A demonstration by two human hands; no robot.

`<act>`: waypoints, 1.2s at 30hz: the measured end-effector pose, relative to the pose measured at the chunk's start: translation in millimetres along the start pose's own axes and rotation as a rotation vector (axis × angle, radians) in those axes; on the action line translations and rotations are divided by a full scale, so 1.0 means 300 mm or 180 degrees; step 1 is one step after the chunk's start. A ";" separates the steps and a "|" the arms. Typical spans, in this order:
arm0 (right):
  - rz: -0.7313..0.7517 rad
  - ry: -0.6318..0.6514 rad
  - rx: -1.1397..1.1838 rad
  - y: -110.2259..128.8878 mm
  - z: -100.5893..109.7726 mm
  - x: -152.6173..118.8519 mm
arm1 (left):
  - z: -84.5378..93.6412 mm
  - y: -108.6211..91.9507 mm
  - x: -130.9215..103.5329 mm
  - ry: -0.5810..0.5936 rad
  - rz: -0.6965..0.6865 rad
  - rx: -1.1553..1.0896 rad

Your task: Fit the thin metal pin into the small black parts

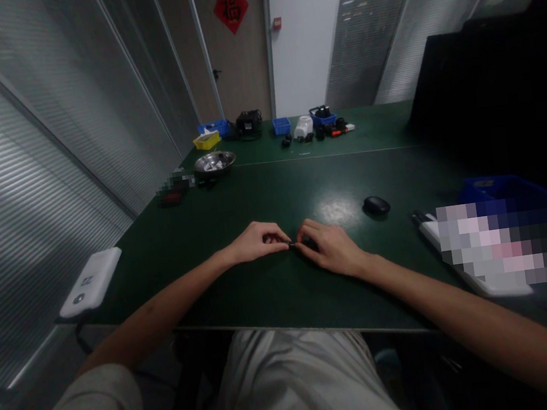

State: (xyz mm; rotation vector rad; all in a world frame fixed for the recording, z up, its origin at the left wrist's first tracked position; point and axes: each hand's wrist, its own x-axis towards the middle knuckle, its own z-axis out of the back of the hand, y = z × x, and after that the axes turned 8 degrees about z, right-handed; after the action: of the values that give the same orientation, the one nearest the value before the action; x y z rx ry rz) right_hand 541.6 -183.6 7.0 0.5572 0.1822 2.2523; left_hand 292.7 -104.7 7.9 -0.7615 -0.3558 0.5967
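Over the middle of the green table, my left hand (260, 241) and my right hand (330, 246) meet almost fingertip to fingertip. Between them is a tiny dark object (291, 245), pinched by the thumb and fingers of both hands. It is too small to make out. Both wrists lie low near the tabletop. A black computer mouse (376, 205) rests on the table to the right of my right hand.
A white device (91, 281) sits at the left edge. Farther back are a metal bowl (215, 163), a yellow tray (207, 141) and a blue basket (282, 126). At right are a blue bin (519, 198), a blurred white object (482, 255) and a dark monitor.
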 end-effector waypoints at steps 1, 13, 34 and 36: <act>0.0008 -0.0004 -0.0020 0.003 -0.004 0.002 | -0.002 0.000 0.000 -0.0017 0.0020 0.0013; 0.0236 0.0054 -0.0094 0.002 -0.020 0.003 | -0.013 0.005 0.001 -0.0111 0.0080 -0.0084; 0.0252 0.0007 -0.0069 0.000 -0.030 0.001 | -0.011 0.004 0.000 -0.0064 -0.0031 -0.0146; 0.0247 -0.0007 -0.0053 0.001 -0.031 0.001 | -0.012 0.009 -0.001 -0.0079 -0.0089 -0.0105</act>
State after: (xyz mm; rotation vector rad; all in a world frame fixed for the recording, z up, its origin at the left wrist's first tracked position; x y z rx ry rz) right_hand 537.3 -183.2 -1.1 0.5668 0.1427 2.3261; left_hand 293.3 -105.2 3.6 -0.7801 -0.3995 0.5757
